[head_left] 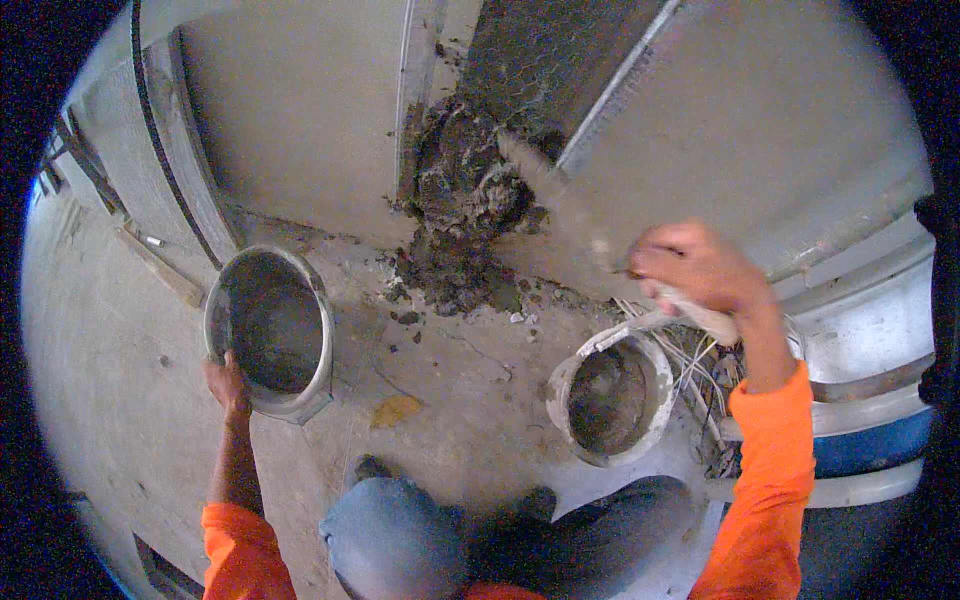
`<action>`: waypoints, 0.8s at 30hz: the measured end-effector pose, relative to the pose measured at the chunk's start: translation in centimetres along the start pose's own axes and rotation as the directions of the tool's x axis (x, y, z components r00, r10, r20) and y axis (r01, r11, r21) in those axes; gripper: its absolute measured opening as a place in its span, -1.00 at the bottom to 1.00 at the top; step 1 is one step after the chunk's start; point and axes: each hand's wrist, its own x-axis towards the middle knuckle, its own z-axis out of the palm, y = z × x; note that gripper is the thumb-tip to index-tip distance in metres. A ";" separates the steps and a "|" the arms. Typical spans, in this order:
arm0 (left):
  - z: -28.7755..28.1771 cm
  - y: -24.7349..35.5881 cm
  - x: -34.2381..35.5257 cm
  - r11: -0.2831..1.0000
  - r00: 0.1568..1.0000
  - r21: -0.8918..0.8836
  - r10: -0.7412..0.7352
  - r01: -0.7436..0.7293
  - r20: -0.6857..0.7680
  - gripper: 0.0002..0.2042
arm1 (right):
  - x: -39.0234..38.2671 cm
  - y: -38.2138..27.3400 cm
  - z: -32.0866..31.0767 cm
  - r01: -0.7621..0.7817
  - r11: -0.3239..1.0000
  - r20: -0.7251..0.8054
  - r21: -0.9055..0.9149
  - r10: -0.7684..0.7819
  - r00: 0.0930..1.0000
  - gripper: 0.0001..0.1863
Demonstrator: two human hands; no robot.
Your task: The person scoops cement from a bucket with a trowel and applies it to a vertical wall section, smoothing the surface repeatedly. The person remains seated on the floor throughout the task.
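Observation:
My left hand [230, 385] is closed on the near-left rim of a large pale bucket [326, 345], whose inside is dark and grey. On the right, my right hand [695, 265] grips the pale handle of a trowel [708, 318]. The trowel's blade is smeared by motion and points up and left, toward the heap of wet mortar [470, 190] at the foot of the wall. That mortar fills the bottom of a dark meshed strip [540, 60] and spills onto the floor. Below my right hand stands a smaller mortar-crusted bucket [660, 385] with grey material inside.
Pale strips [410, 110] edge the meshed recess between smooth wall faces. A loose bundle of thin white wires [700, 370] lies beside the small bucket. A wooden batten [160, 265] rests on the floor at left. Further right are a white and a blue container [870, 445]. My bent knees are close below.

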 end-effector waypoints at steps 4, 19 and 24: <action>0.1 -1.0 -0.5 0.993 0.995 0.077 0.096 -0.095 -0.011 -0.55 | -3.1 1.1 -1.6 0.070 0.993 -0.172 0.096 -0.053 0.984 -0.76; -0.8 1.2 -1.1 0.999 0.998 -0.051 -0.008 0.011 0.057 -0.50 | 7.7 14.2 9.7 0.081 0.799 -0.222 -0.597 -0.261 0.939 -0.69; -0.5 1.4 -0.8 0.999 0.999 -0.044 -0.013 0.015 0.037 -0.52 | 7.4 14.2 7.6 0.037 0.762 -0.264 -0.647 -0.269 0.926 -0.69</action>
